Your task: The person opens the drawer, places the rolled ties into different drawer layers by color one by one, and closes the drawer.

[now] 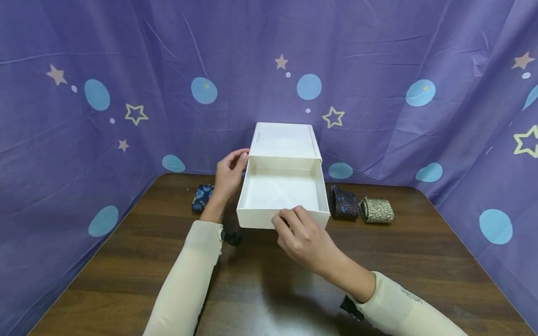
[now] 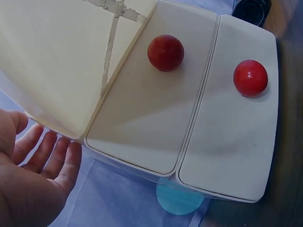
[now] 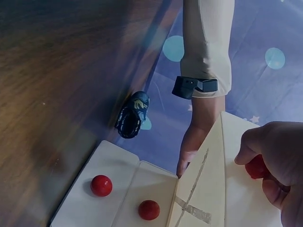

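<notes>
A white drawer cabinet (image 1: 286, 140) stands on the table, its top drawer (image 1: 257, 219) pulled well out and its bare white floor showing. My right hand (image 1: 304, 238) is at that drawer's front; the right wrist view shows it pinching the red round knob (image 3: 256, 166). At the cabinet's left side is my left hand (image 1: 229, 177). Its fairly straight fingers (image 2: 56, 156) touch the side near the drawer opening. Below, two closed drawers each carry a red knob, the middle knob (image 2: 165, 53) and the bottom knob (image 2: 251, 78).
On the brown table (image 1: 138, 261), a rolled blue patterned cloth (image 1: 202, 198) lies left of the cabinet. To its right are a rolled dark purple cloth (image 1: 344, 203) and a rolled green-gold cloth (image 1: 377, 210). A purple curtain (image 1: 252, 56) hangs behind.
</notes>
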Tool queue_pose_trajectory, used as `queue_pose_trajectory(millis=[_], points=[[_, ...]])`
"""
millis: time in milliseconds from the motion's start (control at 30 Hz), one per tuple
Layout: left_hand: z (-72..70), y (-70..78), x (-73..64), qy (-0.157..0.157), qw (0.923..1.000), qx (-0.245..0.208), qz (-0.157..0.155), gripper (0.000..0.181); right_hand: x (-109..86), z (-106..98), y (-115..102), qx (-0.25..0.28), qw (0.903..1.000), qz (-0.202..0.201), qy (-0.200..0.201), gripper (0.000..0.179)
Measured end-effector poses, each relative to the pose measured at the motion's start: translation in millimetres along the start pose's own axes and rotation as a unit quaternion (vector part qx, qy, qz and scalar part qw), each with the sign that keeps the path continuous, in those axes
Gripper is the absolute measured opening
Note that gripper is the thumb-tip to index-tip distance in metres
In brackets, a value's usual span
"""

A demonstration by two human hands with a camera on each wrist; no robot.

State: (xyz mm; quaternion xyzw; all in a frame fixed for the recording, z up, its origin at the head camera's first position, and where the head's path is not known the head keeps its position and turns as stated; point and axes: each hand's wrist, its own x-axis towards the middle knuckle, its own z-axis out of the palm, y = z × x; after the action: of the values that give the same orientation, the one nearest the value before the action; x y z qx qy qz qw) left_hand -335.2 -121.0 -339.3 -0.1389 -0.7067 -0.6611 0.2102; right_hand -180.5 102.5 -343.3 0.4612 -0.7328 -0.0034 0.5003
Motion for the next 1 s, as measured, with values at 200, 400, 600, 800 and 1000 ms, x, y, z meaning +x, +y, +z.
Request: queue_pose_trajectory(millis=[200, 400, 600, 800, 1000], points=[[0.1, 17.8, -6.9, -0.008, 1.0000, 0.000, -0.004, 0.036, -4.8, 1.8, -0.4, 0.002, 0.9999, -0.013, -0.003, 0.021], [-1.2, 16.3, -5.1, -0.013, 0.9998, -0.005, -0.013, 0.036, -6.6, 1.6, -1.3, 0.007, 0.9999, -0.011, -0.005, 0.021], [-0.9, -2.1, 1.1, -0.010, 0.9998, -0.016, -0.005, 0.038, -6.0, -1.8, -2.4, 0.002, 0.9999, -0.016, -0.002, 0.020], [0.0, -2.7, 0.8, -0.005, 0.9999, -0.012, 0.003, 0.038, 6.4, -17.8, 11.7, 0.039, 0.9991, -0.006, 0.012, 0.025], [0.3, -2.6, 0.5, 0.000, 0.9999, -0.013, 0.010, 0.037, 17.7, -37.2, 43.4, 0.071, 0.9962, 0.051, -0.002, 0.033]])
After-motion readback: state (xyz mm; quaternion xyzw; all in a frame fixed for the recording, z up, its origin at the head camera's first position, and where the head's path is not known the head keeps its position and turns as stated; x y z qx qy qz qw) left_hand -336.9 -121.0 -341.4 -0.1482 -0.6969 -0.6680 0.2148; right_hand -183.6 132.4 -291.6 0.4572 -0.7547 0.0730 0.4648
